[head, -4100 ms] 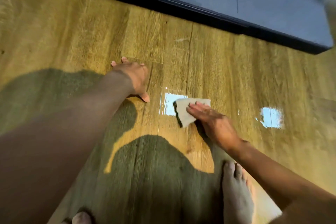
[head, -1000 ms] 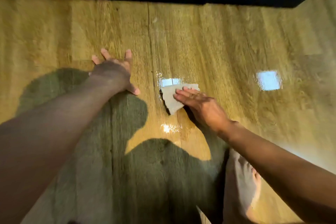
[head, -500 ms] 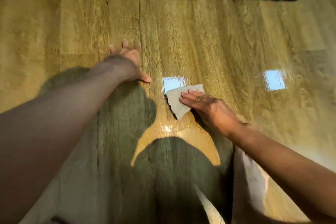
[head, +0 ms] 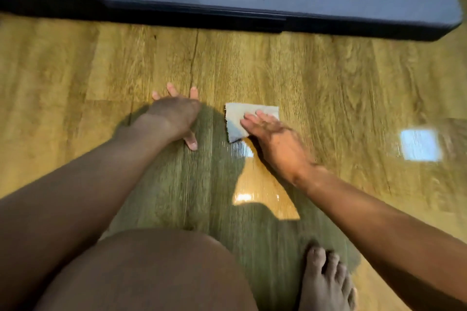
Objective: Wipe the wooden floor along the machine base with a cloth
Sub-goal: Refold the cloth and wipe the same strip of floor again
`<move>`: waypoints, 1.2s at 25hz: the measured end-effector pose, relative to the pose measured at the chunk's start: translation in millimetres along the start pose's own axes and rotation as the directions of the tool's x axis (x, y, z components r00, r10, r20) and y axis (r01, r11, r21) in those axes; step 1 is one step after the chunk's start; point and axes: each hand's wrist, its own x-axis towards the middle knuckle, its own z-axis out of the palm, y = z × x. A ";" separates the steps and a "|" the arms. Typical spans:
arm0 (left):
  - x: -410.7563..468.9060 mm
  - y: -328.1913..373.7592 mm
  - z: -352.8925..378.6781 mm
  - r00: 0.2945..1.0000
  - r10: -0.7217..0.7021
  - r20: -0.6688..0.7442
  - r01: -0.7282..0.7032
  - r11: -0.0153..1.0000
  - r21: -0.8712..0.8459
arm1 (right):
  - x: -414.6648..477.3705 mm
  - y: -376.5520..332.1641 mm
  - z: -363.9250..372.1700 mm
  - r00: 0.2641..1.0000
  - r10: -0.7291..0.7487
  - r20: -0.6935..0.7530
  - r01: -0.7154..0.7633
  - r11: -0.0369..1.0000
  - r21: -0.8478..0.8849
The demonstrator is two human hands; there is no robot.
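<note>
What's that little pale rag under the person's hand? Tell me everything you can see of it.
The small pale grey cloth is a flat, roughly rectangular piece of soft-looking fabric with a ragged left edge. It lies on the yellow-brown wooden floor, short of the dark machine base and apart from it. The right hand presses straight fingers on its near right part, covering that corner. The left hand rests on the floor beside it, not touching it.
</note>
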 end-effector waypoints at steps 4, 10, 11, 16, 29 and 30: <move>0.2 1.0 -2.8 0.999 -0.027 -0.021 0.027 0.999 0.020 | -39.4 7.3 1.2 0.911 -0.402 0.091 0.411 0.904 -0.115; 0.6 3.9 -0.3 0.997 -0.067 -0.034 0.068 0.998 0.016 | 134.5 51.1 -54.1 0.921 -0.346 0.179 0.372 0.917 -0.142; 1.1 3.5 0.3 0.997 -0.069 -0.034 0.069 0.998 0.011 | 147.4 48.8 -49.0 0.960 -0.259 0.106 0.271 0.955 -0.122; 4.3 5.7 -3.0 0.996 -0.093 -0.008 0.093 0.996 0.006 | 101.8 39.7 -14.9 0.944 -0.327 0.035 0.329 0.940 -0.090; 2.1 9.1 -7.7 0.995 -0.090 0.034 0.092 0.994 -0.060 | 143.5 76.8 -51.7 0.974 -0.220 0.054 0.226 0.958 -0.174; 2.0 8.8 -7.7 0.995 -0.092 0.034 0.094 0.994 -0.058 | 158.6 80.4 -59.2 0.991 -0.133 0.026 0.136 0.977 -0.167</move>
